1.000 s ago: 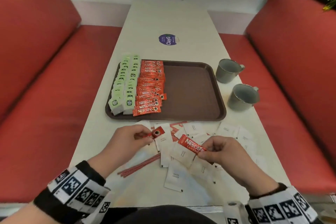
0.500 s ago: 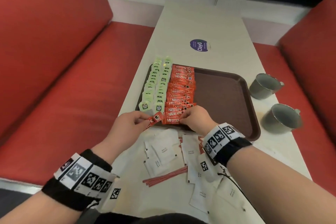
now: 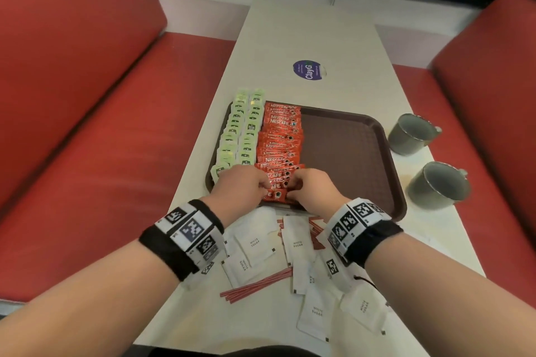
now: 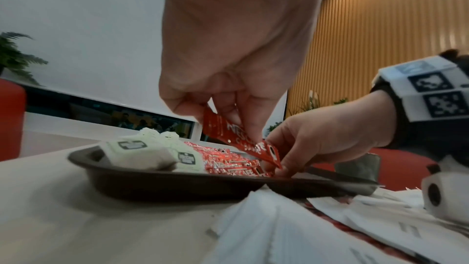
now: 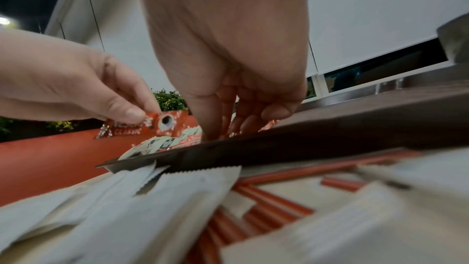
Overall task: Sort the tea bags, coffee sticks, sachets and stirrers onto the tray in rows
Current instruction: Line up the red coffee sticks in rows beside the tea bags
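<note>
1. Head view: the step in hand is the coffee row. The left hand point(image 3: 242, 185) pinches a red coffee stick point(image 3: 275, 194) at the near end of the stick row point(image 3: 280, 148), over the tray's point(image 3: 348, 153) near rim. The stick's long axis runs left to right, across the row like the sticks already laid; its printed cup end points right. The right hand point(image 3: 311, 188) has its fingers down on the row just beside that end; their exact shape is hidden from here. Tea bags point(image 3: 240, 130) fill two rows at the tray's left. Sugar sachets point(image 3: 255, 243) and stirrers point(image 3: 256, 284) lie loose on the table point(image 3: 290, 38), not yet sorted.

2. Left wrist view: thumb and fingertips pinch the stick point(image 4: 241, 142) near its middle. It tilts, cup end down and towards the right hand point(image 4: 325, 140), lower corner just above the laid sticks. The next move likely calls for lowering it flat and letting go squarely against its neighbour.

3. Right wrist view: the right fingers point(image 5: 213, 115) are pressed together, tips on the sticks inside the rim, probably steadying the row. I cannot tell whether they pinch anything. The left thumb point(image 5: 129, 112) lies on the held stick's face.
</note>
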